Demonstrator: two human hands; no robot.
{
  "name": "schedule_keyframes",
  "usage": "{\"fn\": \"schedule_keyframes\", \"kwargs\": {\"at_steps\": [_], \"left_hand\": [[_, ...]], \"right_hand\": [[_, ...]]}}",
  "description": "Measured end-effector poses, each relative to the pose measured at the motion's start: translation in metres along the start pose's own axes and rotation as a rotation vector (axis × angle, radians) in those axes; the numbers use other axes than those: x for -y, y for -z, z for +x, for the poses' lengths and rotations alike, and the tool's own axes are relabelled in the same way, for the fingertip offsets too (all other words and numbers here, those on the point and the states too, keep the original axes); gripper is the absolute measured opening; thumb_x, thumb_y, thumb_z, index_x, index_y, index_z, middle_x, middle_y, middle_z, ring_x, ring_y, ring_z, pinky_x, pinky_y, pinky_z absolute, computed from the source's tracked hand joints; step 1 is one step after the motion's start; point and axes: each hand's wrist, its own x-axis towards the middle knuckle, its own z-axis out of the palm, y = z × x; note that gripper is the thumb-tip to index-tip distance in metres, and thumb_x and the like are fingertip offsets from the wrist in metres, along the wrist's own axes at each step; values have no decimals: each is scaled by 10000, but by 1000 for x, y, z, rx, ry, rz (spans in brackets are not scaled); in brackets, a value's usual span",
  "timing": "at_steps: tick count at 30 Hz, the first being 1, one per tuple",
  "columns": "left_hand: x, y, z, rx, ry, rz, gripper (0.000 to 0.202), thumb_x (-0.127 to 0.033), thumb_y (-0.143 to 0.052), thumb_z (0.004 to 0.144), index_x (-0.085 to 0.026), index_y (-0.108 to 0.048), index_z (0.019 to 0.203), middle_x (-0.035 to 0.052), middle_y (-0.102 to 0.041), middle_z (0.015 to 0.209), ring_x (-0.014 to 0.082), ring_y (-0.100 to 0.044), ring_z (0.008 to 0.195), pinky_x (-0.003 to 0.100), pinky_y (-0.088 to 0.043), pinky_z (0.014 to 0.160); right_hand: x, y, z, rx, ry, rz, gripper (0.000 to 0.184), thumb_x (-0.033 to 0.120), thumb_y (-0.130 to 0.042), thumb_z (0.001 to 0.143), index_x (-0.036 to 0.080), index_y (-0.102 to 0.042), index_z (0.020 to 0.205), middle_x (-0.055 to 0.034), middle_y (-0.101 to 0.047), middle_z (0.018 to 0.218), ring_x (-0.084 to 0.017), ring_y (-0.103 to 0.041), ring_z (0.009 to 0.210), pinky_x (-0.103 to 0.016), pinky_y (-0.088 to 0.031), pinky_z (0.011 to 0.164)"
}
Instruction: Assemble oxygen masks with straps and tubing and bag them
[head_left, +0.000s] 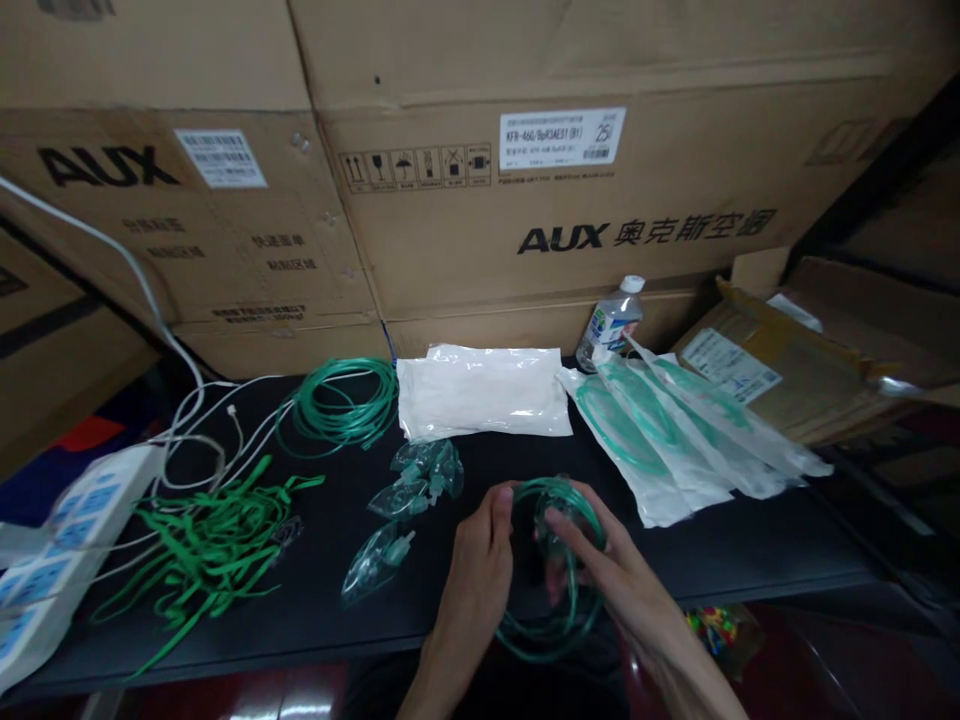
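Both hands hold a coil of green tubing (559,620) with a clear mask over the black table's (750,550) front edge. My left hand (480,560) grips the coil's left side, fingers curled around it. My right hand (600,565) pinches the coil from the right, index finger stretched across the mask. Three clear masks (409,500) lie just left of the hands. A second green tubing coil (345,405) rests further back.
A heap of green straps (206,550) and a white power strip (52,560) with cables lie at left. Sealed packs (675,430), a flat white bag (484,395), a plastic bottle (611,320) and an open carton (795,370) sit behind. Large cardboard boxes (570,200) wall the back.
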Motion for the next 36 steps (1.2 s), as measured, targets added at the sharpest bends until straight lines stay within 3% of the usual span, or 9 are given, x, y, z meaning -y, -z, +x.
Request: {"fn": "schedule_keyframes", "kwargs": {"at_steps": [5,7,9,12,16,22,26,30,36], "left_hand": [[-5,-5,6,39,-32,46,554,-556,-327,1064,-207,-738,1189,124,-771,1182,307,-679,1143,427,-469,1029],[-5,-10,7,55,-39,32,547,-560,-335,1062,-204,-743,1143,123,-777,1119,305,-693,1073,425,-489,982],[-6,-15,7,62,-43,5,546,-562,-323,1064,-200,-731,1094,117,-767,1048,292,-693,1005,418,-498,939],[-6,-18,8,17,-44,-52,529,-579,-326,1059,-194,-686,1025,111,-727,1010,279,-669,984,399,-497,903],[-7,-16,12,13,-62,-95,511,-609,-325,1054,-207,-623,952,69,-684,958,234,-654,933,347,-506,860],[0,-9,15,44,-32,-73,519,-643,-286,1052,-229,-555,889,-3,-584,757,193,-610,715,315,-490,688],[2,-10,16,-7,-79,-30,472,-567,-311,1073,-220,-615,970,63,-669,984,228,-644,978,371,-490,931],[-3,-17,17,-32,-133,10,444,-477,-342,1084,-232,-644,1298,104,-621,1372,244,-516,1354,414,-328,1193],[-15,-18,24,42,-160,15,511,-458,-353,1090,-166,-615,1417,123,-597,1490,226,-532,1403,357,-345,1221]], "right_hand": [[-13,-1,2,21,-25,-26,463,579,-851,774,155,-673,716,58,-535,481,-64,-422,351,-188,-321,339],[-17,-2,3,-21,-26,-9,425,565,-850,784,163,-715,765,32,-614,539,-96,-528,427,-203,-425,409],[-18,-3,3,-115,-21,62,394,528,-882,762,194,-769,936,-6,-747,735,-161,-695,668,-244,-569,623],[-13,-6,4,-151,-58,232,488,486,-926,712,231,-784,1104,-61,-809,1072,-276,-740,1052,-372,-593,913],[-6,-7,7,-91,-43,255,492,499,-891,762,236,-773,1161,-83,-801,1158,-320,-719,1148,-427,-595,947],[-4,-6,11,-4,0,116,514,477,-906,755,261,-738,1189,-68,-782,1205,-297,-754,1023,-382,-646,776],[-2,-11,7,6,-101,283,469,413,-949,708,235,-782,1109,-61,-804,1144,-290,-743,1084,-386,-634,863],[-2,-16,5,-30,-146,355,495,361,-973,678,217,-785,1113,-61,-821,1084,-284,-754,1065,-396,-616,899],[-5,-16,7,-75,-178,420,464,320,-992,629,228,-799,1041,-30,-831,1003,-248,-763,1008,-341,-595,878]]}}
